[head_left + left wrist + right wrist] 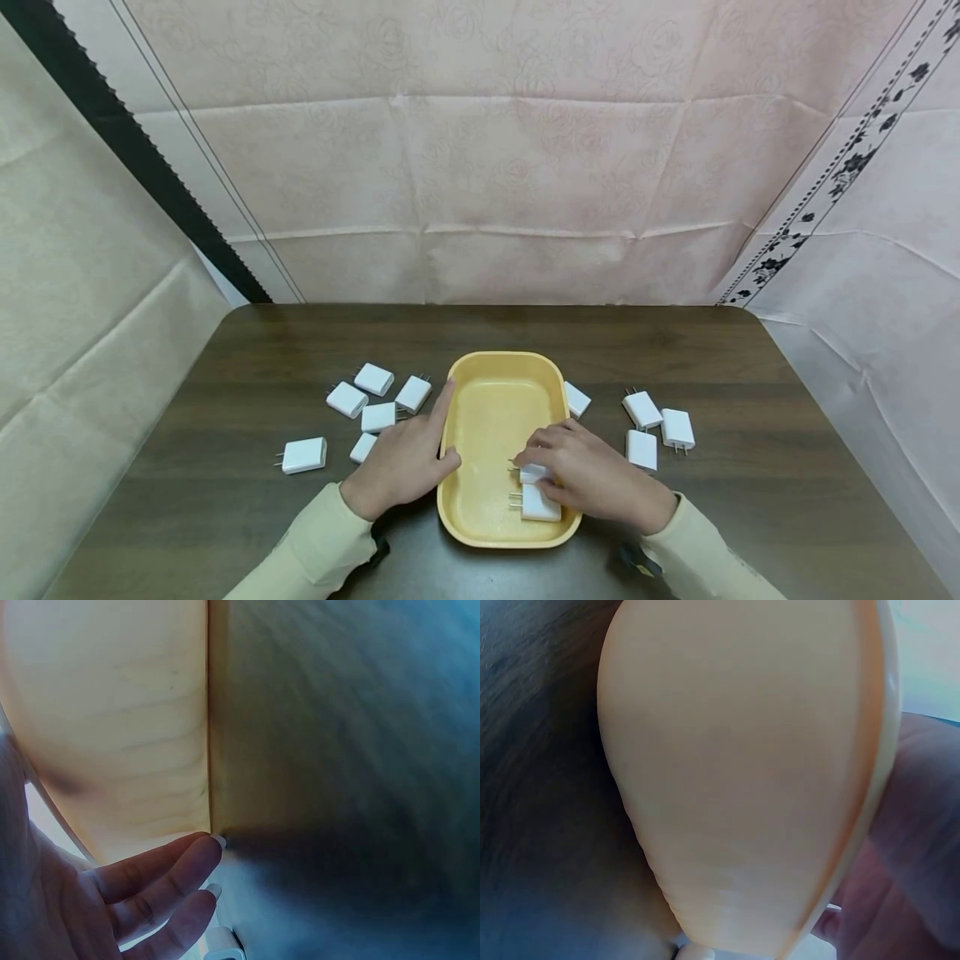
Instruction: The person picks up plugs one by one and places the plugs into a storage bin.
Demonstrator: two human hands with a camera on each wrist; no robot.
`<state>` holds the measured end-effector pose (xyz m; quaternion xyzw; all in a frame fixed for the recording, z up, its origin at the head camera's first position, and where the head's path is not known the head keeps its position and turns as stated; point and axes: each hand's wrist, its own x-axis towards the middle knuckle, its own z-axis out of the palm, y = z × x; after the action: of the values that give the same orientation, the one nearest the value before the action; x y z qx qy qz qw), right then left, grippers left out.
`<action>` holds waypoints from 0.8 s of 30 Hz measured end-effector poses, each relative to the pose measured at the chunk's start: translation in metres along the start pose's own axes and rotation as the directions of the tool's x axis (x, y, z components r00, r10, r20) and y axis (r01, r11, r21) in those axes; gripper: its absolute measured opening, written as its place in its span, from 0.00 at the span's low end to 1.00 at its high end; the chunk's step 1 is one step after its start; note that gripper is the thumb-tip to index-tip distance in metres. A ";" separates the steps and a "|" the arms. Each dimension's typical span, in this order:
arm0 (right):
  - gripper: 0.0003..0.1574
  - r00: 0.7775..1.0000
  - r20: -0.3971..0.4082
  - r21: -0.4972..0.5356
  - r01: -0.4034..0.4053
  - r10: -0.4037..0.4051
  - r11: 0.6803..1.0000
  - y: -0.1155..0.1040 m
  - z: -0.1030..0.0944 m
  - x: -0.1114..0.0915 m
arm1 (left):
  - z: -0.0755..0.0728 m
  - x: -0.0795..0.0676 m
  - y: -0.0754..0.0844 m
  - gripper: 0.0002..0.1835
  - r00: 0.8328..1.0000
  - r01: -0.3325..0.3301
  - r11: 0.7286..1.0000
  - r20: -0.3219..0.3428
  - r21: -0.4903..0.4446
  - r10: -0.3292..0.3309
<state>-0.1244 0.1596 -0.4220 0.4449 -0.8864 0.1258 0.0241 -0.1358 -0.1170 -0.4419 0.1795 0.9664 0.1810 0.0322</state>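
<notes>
Yellow tray (pixel 487 417) with handling at its near-right corner

The right hand (pixel 600 479) pinches a white adapter (pixel 532 473) between fingers and thumb, inside the tray towards its near-right corner; a second adapter (pixel 542 505) lies in that corner, just beside the first, prongs towards the tray's left wall; the left hand (pixel 408 460), thumb and forefinger spread wide, touches the tray's left rim; on the worktop (pixel 765 500), left of the tray, lie six loose adapters (pixel 347 400); right of it, four further adapters (pixel 642 410), one just beside the rim.

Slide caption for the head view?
Left hand touches a yellow tray; right hand holds a white two-prong power adapter inside it.
</notes>
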 end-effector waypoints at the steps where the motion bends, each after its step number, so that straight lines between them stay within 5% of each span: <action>1: 0.20 1.000 -0.001 -0.008 0.001 -0.001 1.000 0.000 0.000 0.000 | 0.000 0.000 0.000 0.50 1.000 0.001 1.000 0.001 -0.001 -0.001; 24: 0.21 0.999 0.038 -0.055 0.020 -0.018 0.998 -0.004 0.001 0.001 | 0.000 0.000 0.001 0.50 1.000 0.010 1.000 0.010 0.000 -0.010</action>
<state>-0.1222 0.1567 -0.4217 0.4546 -0.8856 0.0924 0.0210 -0.1353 -0.1166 -0.4413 0.1758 0.9671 0.1801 0.0380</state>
